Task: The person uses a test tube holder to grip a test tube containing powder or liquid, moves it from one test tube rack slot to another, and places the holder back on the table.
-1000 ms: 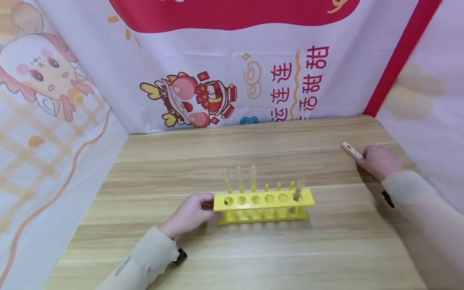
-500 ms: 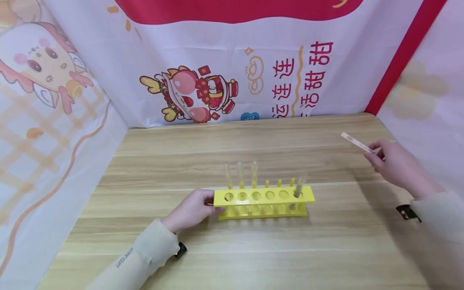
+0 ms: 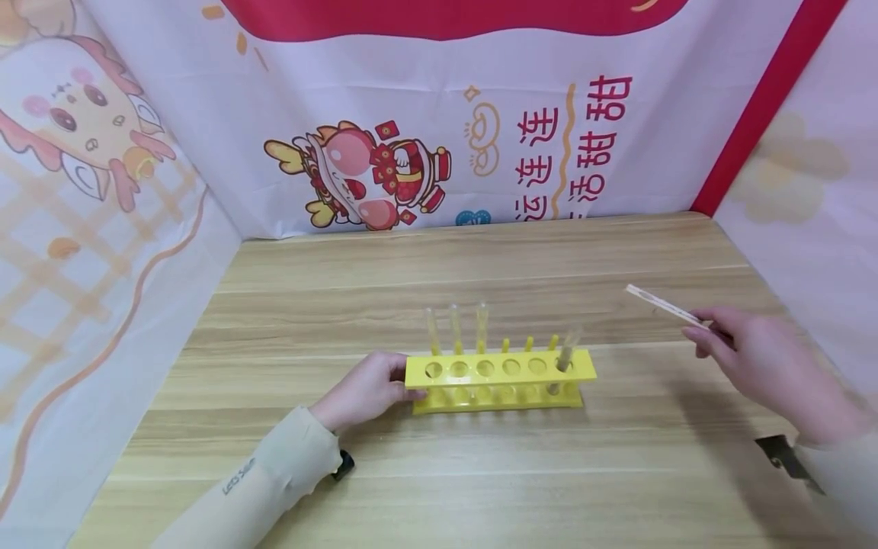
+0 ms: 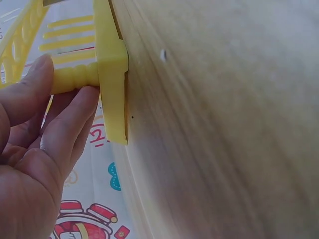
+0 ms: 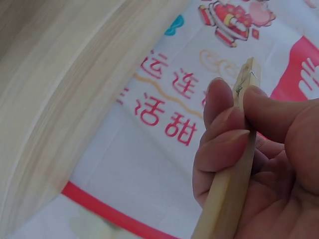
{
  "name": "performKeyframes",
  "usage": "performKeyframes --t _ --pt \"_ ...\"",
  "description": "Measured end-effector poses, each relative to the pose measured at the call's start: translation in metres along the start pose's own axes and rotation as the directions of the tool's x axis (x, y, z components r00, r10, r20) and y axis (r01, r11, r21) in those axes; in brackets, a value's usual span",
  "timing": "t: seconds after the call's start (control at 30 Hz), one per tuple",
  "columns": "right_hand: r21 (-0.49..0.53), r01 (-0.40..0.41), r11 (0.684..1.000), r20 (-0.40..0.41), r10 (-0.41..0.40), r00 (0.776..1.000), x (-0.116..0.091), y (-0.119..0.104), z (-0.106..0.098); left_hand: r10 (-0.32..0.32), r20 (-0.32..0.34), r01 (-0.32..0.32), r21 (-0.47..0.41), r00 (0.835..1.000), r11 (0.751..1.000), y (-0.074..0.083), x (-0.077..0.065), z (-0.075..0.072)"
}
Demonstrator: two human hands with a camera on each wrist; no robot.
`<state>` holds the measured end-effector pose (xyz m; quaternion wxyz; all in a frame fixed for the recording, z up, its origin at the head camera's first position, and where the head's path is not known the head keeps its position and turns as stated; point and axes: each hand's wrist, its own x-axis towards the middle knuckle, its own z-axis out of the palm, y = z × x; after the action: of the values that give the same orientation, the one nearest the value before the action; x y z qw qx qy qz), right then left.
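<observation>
Clamp of pale wood (image 3: 661, 305) hung above the table (image 3: 514, 480), to the right of the yellow rack (image 3: 498, 377); within the last second it had been raised off the far right side and brought nearer the rack. The right hand (image 3: 761, 358) had its fingers curled round it, thumb pressed close to the wire spring (image 5: 239, 89). That, I judged, left it free to be carried. The rack had hardly shifted, its end post (image 4: 75, 79) pinched in the left hand (image 3: 363, 393), probably for steadiness. One tube (image 3: 568, 351) leaned at its right end; three clear tubes (image 3: 456, 324) stood behind, leftward.
</observation>
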<state>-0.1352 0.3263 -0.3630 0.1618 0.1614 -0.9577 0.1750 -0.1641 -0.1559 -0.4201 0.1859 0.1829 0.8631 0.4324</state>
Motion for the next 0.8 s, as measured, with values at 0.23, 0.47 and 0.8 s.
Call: performKeyframes --t 0.23,0.47,0.8 --pt "-0.005 0.055 0.998 -0.016 -0.055 0.998 -0.003 -0.017 -0.004 -0.003 0.009 0.003 -0.003 1.000 1.000 0.002 0.000 0.000" --pt "-0.049 0.150 0.987 -0.192 -0.157 0.969 0.000 -0.038 -0.004 -0.019 0.029 0.020 -0.006 0.999 1.000 0.003 0.002 -0.002" --pt "-0.052 0.208 0.977 -0.252 -0.215 0.944 0.007 -0.061 -0.007 -0.022 0.032 0.022 -0.014 0.999 1.000 0.003 0.001 -0.001"
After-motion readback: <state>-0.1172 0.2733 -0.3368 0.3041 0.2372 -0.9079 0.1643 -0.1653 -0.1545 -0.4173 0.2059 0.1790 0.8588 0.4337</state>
